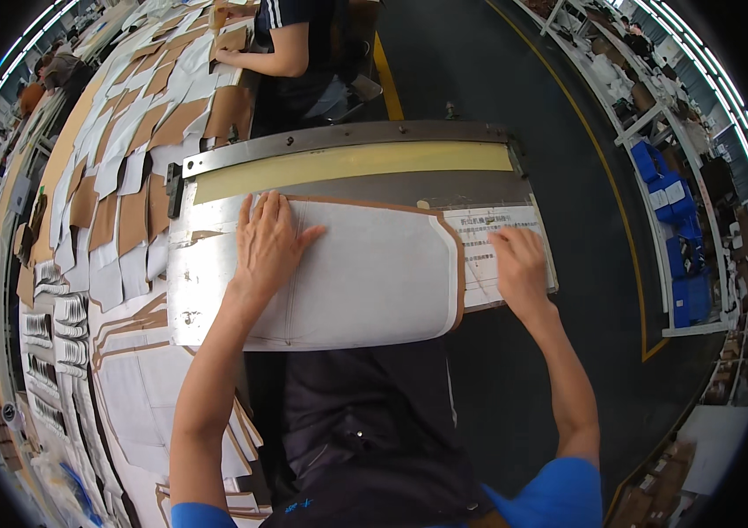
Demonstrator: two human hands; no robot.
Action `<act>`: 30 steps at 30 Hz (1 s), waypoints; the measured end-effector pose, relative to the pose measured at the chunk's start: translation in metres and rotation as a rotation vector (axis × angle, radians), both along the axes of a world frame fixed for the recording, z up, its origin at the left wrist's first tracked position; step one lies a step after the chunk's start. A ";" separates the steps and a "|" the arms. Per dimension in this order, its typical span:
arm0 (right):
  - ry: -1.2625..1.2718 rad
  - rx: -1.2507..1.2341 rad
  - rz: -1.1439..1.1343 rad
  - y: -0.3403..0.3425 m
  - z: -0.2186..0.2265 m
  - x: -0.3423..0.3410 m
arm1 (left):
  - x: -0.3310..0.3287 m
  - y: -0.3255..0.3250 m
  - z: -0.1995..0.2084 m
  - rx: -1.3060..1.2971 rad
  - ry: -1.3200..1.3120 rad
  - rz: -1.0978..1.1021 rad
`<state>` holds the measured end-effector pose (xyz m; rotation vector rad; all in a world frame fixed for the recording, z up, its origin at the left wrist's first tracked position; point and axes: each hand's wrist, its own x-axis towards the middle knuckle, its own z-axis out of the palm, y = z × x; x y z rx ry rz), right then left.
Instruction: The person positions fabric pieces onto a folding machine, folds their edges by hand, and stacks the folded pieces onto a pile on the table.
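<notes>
A white panel with a brown edge (365, 273), like lined leather or fabric, lies across the metal plate of a flat bench machine (207, 290). Its far brown edge runs just below the machine's grey strip, and its near edge reaches the front of the plate. My left hand (268, 242) rests flat on the panel's left part, fingers stretched forward and thumb out to the right. Over a printed white sheet (471, 251) on the plate's right end, my right hand (519, 268) is closed, apart from the panel's curved right edge. Whether anything sits in its fingers is hidden.
A metal bar (339, 136) with a yellow strip (356, 167) spans the machine's far side. Left, a long table holds many overlapping brown and white pieces (141, 132). A person (290, 53) works beyond the machine. Blue bins (673, 198) stand on the right rack.
</notes>
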<state>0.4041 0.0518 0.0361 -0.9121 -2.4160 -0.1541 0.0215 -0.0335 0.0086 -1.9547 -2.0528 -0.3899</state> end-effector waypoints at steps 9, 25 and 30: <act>0.718 -1.005 -0.299 -0.166 -0.101 -0.015 | 0.009 0.039 0.036 -0.237 -0.374 -0.269; -0.359 -0.129 0.412 0.082 0.175 -0.151 | 0.099 -0.132 0.010 -0.631 -1.712 -0.480; -0.570 0.125 0.674 0.035 0.060 -0.301 | 0.140 -0.145 -0.013 -0.670 -2.015 -0.222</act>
